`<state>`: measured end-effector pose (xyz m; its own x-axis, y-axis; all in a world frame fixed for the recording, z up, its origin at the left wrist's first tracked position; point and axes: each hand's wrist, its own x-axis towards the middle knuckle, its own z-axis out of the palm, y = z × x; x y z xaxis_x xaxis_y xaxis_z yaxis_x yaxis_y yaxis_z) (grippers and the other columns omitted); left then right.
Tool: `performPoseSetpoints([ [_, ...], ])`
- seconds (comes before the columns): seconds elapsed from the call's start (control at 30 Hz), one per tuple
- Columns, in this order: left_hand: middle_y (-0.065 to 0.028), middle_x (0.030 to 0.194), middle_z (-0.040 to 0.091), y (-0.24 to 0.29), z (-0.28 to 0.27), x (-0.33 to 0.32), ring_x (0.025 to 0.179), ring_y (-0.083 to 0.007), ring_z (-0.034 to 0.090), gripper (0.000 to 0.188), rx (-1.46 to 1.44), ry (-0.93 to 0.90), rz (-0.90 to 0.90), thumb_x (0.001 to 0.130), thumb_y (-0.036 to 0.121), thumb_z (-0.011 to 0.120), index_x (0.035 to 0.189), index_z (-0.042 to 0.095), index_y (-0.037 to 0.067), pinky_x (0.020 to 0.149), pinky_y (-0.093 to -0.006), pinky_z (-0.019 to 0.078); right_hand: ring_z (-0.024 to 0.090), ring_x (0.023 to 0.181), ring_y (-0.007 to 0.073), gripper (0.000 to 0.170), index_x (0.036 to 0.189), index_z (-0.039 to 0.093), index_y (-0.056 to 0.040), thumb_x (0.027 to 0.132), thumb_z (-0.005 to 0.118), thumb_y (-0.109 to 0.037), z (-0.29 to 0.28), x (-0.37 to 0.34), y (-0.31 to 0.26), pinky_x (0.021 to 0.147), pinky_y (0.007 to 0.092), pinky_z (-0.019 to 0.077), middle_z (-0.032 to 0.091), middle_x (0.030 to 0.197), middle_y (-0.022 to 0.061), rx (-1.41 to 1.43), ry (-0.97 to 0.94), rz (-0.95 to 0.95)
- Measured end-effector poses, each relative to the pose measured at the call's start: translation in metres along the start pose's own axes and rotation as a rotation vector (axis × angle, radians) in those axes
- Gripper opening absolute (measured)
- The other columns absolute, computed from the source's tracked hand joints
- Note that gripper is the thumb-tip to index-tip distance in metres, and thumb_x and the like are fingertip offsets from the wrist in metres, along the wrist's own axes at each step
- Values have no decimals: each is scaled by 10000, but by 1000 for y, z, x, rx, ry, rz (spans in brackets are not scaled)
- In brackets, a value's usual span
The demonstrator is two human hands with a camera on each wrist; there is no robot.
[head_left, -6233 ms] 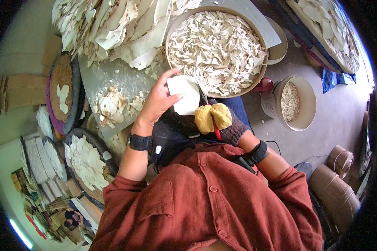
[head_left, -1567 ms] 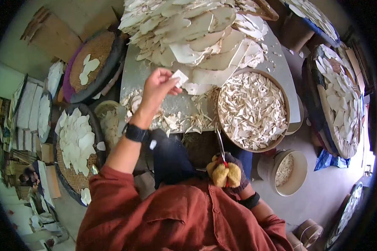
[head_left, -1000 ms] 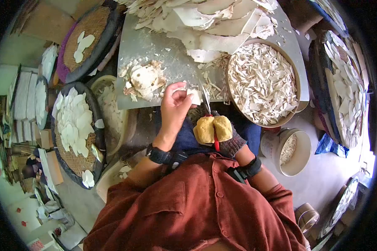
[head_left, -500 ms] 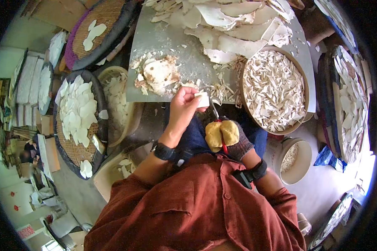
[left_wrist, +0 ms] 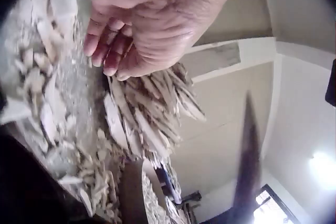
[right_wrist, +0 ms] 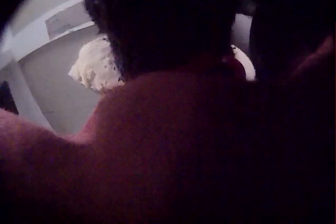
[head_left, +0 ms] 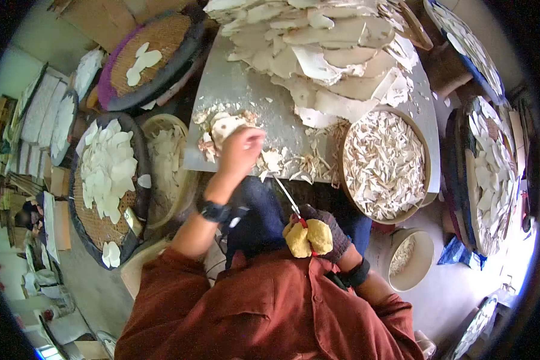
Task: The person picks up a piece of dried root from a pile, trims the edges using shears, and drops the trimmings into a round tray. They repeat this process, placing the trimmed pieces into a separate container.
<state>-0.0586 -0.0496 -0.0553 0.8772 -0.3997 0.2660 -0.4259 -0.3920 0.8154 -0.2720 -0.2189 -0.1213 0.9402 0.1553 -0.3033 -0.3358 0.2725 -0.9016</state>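
Note:
My bare left hand (head_left: 241,149) is over the near left part of the grey table (head_left: 270,102), slightly blurred, beside a small heap of pale offcuts (head_left: 222,125). Its fingers curl loosely toward the thumb in the left wrist view, and nothing shows between them. Low in front of the lap, my gloved right hand (head_left: 327,237) grips scissors (head_left: 289,197) with red handles padded in yellow foam. Their blades point up and left toward the table's near edge. The right wrist view is mostly dark, with the hand's grip hidden.
Large pale slices (head_left: 336,54) are stacked at the table's back. A round tub (head_left: 427,157) of cut strips stands at its right edge, a white bucket (head_left: 423,264) below. Woven trays (head_left: 93,225) with white pieces stand left; another loaded tray (head_left: 462,198) is right.
My left hand held a small white piece by the scissors; it has moved left over the table and the piece no longer shows in it. The scissors have lowered and tilted left.

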Motion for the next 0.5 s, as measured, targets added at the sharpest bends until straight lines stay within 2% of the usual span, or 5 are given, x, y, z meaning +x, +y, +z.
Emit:
performPoseSetpoints([
  [0.03,-105,838,619,5,19,1,740,-193,612,150,-63,-36,-11,747,12,605,891,638,40,681,-281,486,572,769,143,193,895,570,-33,928,473,-196,1,-4,-4,728,283,478,601,844,58,-11,5,18],
  [0.13,-92,813,622,7,51,0,749,-236,607,92,99,-167,-26,749,96,610,823,651,61,676,-320,483,564,745,127,232,883,580,-38,947,447,-218,4,-13,-15,709,267,474,597,818,43,-71,39,44],
  [0.3,-92,801,624,10,94,10,738,-272,609,130,327,-183,37,760,169,621,822,655,60,655,-353,484,602,688,157,220,887,602,-46,928,442,-191,2,-22,-21,640,282,493,626,752,68,-830,36,-238],
  [0.4,-94,792,626,12,115,19,721,-275,616,177,498,-145,22,718,245,661,801,645,89,638,-369,488,624,714,187,160,920,587,-50,892,461,-146,4,-22,-28,637,281,496,631,765,87,-746,4,-95],
  [0.5,-98,794,636,16,126,23,700,-279,622,147,554,-195,24,730,230,651,781,636,93,614,-382,490,627,734,197,127,937,581,-58,844,518,-117,-1,-28,-35,653,281,495,633,808,88,-657,-1,-155],
])
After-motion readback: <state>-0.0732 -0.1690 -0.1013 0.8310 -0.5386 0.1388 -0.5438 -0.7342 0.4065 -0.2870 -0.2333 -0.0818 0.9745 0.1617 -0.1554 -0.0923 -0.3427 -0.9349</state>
